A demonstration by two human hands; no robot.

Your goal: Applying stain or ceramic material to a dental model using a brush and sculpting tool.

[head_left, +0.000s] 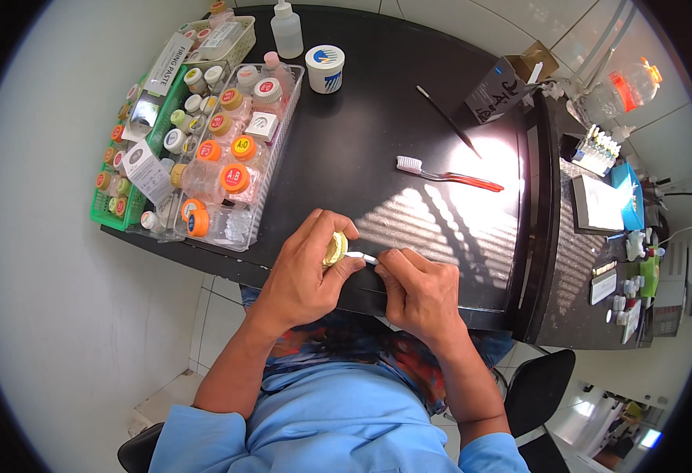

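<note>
Close to the table's front edge, my left hand (308,272) is closed around a small pale-yellow piece (335,248) that resembles a plaster dental cast; the fingers cover much of it. My right hand (421,290) pinches a slim white stick-like piece (369,258), whose far end reaches the yellow piece beside my left thumb. The exact kind of the white piece is too small to make out. Beyond my hands a toothbrush (450,178) with a red and black handle lies on the table, and a thin dark brush-like stick (448,121) lies farther back.
On the left stand a clear plastic basket (243,246) of capped jars, a green basket (134,206) and a cream basket (245,39). A white tub (324,69) and a squeeze bottle (286,31) stand behind. A dark box (494,93) sits far right, near a side counter (570,292) holding small items.
</note>
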